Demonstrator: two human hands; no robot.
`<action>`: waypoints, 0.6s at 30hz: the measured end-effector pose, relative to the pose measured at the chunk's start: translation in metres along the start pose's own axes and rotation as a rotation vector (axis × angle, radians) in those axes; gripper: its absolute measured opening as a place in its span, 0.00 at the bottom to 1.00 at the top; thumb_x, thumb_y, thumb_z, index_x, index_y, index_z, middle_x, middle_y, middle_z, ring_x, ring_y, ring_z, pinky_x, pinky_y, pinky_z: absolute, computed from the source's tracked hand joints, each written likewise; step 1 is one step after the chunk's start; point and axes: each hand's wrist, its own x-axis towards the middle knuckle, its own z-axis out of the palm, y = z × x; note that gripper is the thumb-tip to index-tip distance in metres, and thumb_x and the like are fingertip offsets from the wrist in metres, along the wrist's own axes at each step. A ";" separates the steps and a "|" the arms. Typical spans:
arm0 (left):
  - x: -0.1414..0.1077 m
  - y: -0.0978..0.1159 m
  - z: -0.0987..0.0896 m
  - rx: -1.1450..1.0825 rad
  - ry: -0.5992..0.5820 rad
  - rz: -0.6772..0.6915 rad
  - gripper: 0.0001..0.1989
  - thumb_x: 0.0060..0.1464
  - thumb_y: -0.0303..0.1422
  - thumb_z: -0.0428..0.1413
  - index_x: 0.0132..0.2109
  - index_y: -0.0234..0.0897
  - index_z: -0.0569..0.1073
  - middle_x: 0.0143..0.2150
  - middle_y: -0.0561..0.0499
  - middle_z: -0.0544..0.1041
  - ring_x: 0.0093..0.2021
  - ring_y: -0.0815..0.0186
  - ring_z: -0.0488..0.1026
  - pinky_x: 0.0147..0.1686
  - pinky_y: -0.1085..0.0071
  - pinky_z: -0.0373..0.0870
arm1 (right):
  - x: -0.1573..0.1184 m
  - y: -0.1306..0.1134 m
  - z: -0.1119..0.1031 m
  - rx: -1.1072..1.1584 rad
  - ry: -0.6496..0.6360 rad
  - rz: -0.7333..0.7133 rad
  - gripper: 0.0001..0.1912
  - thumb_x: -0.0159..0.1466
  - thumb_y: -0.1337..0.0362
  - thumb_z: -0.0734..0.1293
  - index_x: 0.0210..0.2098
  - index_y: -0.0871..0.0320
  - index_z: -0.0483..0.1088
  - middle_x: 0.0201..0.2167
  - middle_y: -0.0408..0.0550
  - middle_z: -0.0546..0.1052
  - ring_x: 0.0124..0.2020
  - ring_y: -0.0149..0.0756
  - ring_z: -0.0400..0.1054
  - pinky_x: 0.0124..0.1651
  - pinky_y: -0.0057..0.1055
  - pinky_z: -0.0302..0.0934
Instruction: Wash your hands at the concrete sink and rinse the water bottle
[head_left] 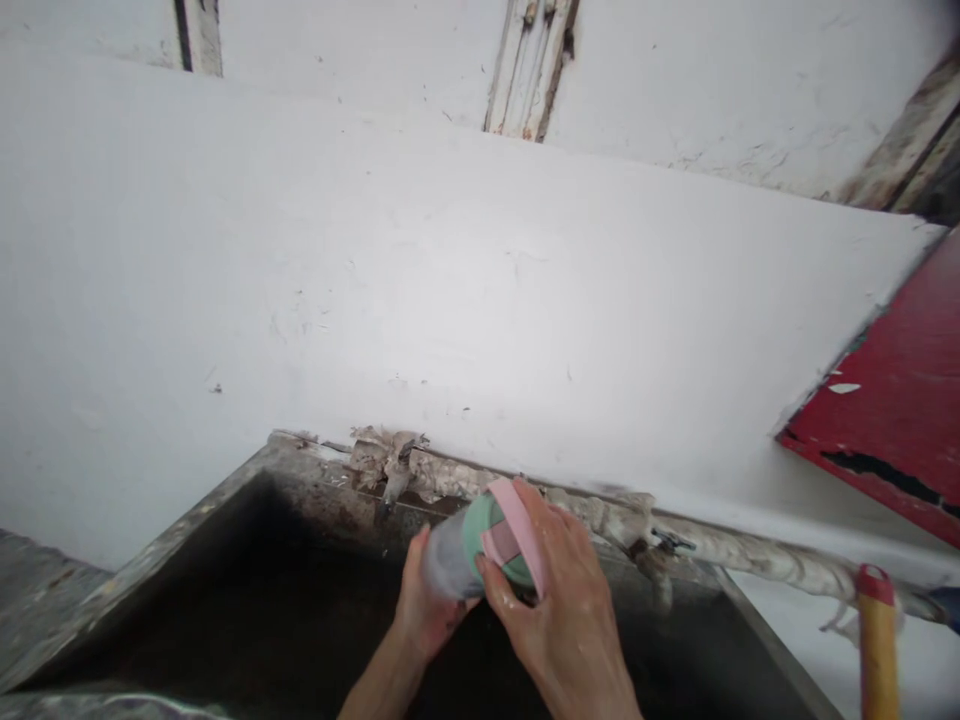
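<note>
Over the sink I hold a bottle (447, 552) with a cloudy, see-through body and a green lid (480, 530) that has a pink strap or loop. The bottle lies tilted, its lid up to the right. My left hand (427, 605) is closed round the body from the lower left. My right hand (566, 585) grips the lid, thumb on the near side and fingers over the pink loop. Both hands look wet. Beneath them is a deep stone or concrete sink (180, 535) with a dark inside. A tap (396, 478) juts from the wrapped pipe just behind the bottle.
A wrapped pipe (780, 560) runs along the sink's back edge, with a second tap (660, 570) right of my hands. A wooden handle (876, 650) with a red end stands at the right. Behind rises a white wall (480, 280), with a chipped red panel (900, 390) on the right.
</note>
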 end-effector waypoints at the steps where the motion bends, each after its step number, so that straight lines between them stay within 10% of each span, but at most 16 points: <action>1: 0.004 -0.002 0.003 -0.030 -0.107 0.024 0.26 0.53 0.44 0.50 0.53 0.30 0.65 0.39 0.44 0.78 0.41 0.56 0.74 0.42 0.64 0.70 | 0.003 -0.001 0.002 -0.011 0.036 -0.062 0.32 0.53 0.63 0.66 0.56 0.52 0.56 0.49 0.49 0.70 0.51 0.47 0.60 0.49 0.45 0.63; 3: 0.011 -0.008 0.001 -0.086 -0.141 -0.003 0.30 0.53 0.43 0.50 0.59 0.28 0.59 0.40 0.43 0.78 0.41 0.56 0.74 0.41 0.66 0.70 | 0.005 0.004 0.011 -0.017 0.063 -0.099 0.31 0.51 0.63 0.67 0.55 0.54 0.59 0.47 0.49 0.72 0.51 0.47 0.59 0.48 0.44 0.63; 8: 0.012 -0.011 -0.018 -0.051 0.269 -0.175 0.36 0.52 0.45 0.51 0.63 0.33 0.50 0.29 0.47 0.78 0.31 0.58 0.75 0.35 0.64 0.71 | 0.003 0.043 0.036 0.023 -0.096 0.108 0.15 0.54 0.61 0.66 0.41 0.58 0.70 0.39 0.52 0.75 0.41 0.46 0.64 0.45 0.48 0.64; 12: 0.003 0.012 -0.002 0.144 0.188 0.002 0.25 0.50 0.46 0.54 0.51 0.35 0.67 0.36 0.47 0.78 0.35 0.57 0.75 0.37 0.63 0.71 | 0.005 0.054 0.022 0.266 -0.036 0.244 0.22 0.56 0.58 0.65 0.50 0.52 0.64 0.52 0.51 0.66 0.54 0.45 0.58 0.56 0.50 0.56; 18: -0.007 0.016 -0.022 0.144 0.296 0.247 0.12 0.54 0.38 0.52 0.42 0.36 0.71 0.34 0.51 0.78 0.41 0.59 0.74 0.43 0.67 0.69 | -0.019 0.065 0.029 0.789 -0.404 0.513 0.35 0.55 0.54 0.66 0.58 0.50 0.52 0.63 0.52 0.52 0.62 0.46 0.47 0.63 0.48 0.44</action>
